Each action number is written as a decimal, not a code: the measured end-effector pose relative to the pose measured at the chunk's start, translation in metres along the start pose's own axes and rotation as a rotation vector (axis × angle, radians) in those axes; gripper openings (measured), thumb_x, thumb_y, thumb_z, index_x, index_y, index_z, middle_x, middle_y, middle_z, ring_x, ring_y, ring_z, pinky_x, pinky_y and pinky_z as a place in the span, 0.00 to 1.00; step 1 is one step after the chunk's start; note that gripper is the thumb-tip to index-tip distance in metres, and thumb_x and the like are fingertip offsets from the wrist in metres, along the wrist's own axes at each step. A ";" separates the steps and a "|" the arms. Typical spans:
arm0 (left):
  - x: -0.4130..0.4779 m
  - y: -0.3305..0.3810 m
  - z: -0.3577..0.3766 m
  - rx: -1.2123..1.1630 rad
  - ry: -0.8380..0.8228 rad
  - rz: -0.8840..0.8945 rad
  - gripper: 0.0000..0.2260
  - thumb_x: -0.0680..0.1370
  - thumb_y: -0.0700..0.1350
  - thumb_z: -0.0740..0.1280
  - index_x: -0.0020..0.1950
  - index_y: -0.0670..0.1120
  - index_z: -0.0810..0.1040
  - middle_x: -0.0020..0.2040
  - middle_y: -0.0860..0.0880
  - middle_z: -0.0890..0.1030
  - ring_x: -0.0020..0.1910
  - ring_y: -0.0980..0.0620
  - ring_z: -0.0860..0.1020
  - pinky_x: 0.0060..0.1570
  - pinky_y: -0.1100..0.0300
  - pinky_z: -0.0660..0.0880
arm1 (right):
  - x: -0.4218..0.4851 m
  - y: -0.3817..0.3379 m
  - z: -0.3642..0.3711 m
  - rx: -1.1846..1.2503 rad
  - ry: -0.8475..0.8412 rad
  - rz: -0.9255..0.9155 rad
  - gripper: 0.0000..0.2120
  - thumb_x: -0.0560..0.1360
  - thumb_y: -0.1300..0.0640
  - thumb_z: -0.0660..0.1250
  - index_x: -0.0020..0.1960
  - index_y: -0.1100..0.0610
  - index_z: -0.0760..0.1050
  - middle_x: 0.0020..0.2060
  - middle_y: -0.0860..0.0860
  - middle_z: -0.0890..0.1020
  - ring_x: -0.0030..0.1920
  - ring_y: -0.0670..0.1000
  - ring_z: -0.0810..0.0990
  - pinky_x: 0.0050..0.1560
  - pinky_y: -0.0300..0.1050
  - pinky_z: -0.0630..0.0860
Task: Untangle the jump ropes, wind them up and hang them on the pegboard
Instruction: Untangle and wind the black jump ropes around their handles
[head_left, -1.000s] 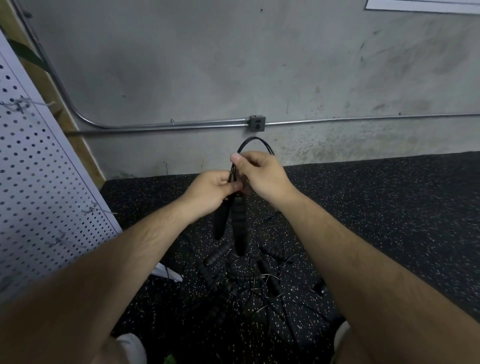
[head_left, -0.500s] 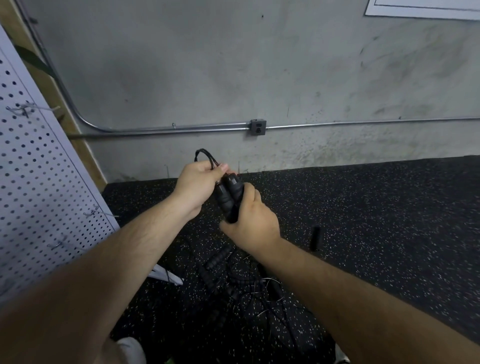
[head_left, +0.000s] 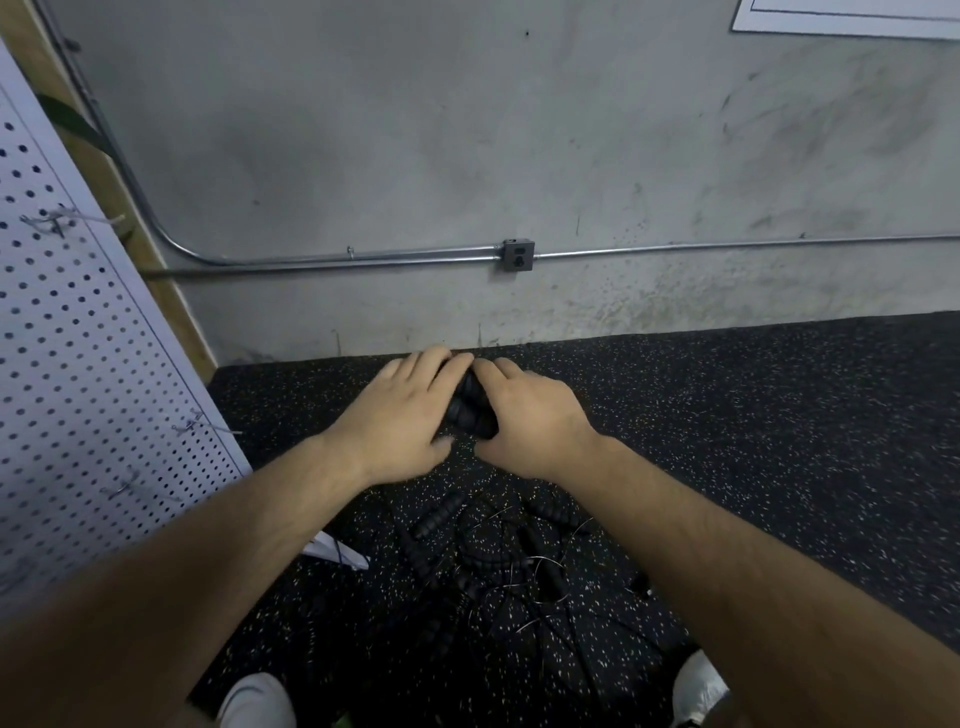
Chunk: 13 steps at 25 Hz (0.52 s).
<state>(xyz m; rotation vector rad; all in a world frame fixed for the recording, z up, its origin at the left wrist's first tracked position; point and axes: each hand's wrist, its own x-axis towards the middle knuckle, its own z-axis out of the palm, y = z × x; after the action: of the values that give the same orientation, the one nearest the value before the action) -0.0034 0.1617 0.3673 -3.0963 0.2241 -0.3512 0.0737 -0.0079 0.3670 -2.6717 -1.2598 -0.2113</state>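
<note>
Handles (head_left: 469, 410): likely light, stiff, ribbed. You are clasping them between left grip (head_left: 400, 415) and right grip (head_left: 530, 421), fingers wrapping round.

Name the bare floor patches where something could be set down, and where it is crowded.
Bare: the speckled floor right of the right hand, up to the wall; a smaller strip between the pegboard and the left hand. Crowded: the jump rope tangle under the hands, ahead of the shoes.
</note>
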 end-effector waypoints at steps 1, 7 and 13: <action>0.003 -0.002 0.004 0.030 0.043 0.007 0.36 0.72 0.49 0.73 0.77 0.44 0.62 0.70 0.47 0.68 0.69 0.47 0.69 0.72 0.53 0.63 | 0.000 -0.004 0.000 0.006 0.012 -0.024 0.36 0.68 0.48 0.72 0.72 0.54 0.64 0.60 0.50 0.76 0.55 0.56 0.79 0.49 0.51 0.77; 0.010 -0.022 -0.001 -0.078 0.136 -0.157 0.19 0.73 0.48 0.72 0.59 0.45 0.69 0.52 0.50 0.68 0.53 0.48 0.74 0.54 0.54 0.71 | 0.007 -0.003 -0.002 0.041 0.153 0.163 0.33 0.69 0.42 0.72 0.68 0.55 0.67 0.60 0.53 0.74 0.54 0.57 0.77 0.53 0.53 0.78; 0.000 -0.027 0.001 -0.031 0.130 -0.121 0.25 0.69 0.47 0.68 0.65 0.43 0.70 0.57 0.48 0.72 0.57 0.48 0.69 0.57 0.49 0.75 | 0.014 -0.013 0.000 0.253 0.155 0.164 0.30 0.67 0.50 0.77 0.64 0.58 0.70 0.59 0.53 0.70 0.45 0.54 0.78 0.46 0.47 0.78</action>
<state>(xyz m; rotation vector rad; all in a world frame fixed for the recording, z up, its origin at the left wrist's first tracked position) 0.0004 0.1888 0.3667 -3.1286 0.0438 -0.5578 0.0722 0.0105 0.3713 -2.4722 -0.9479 -0.2157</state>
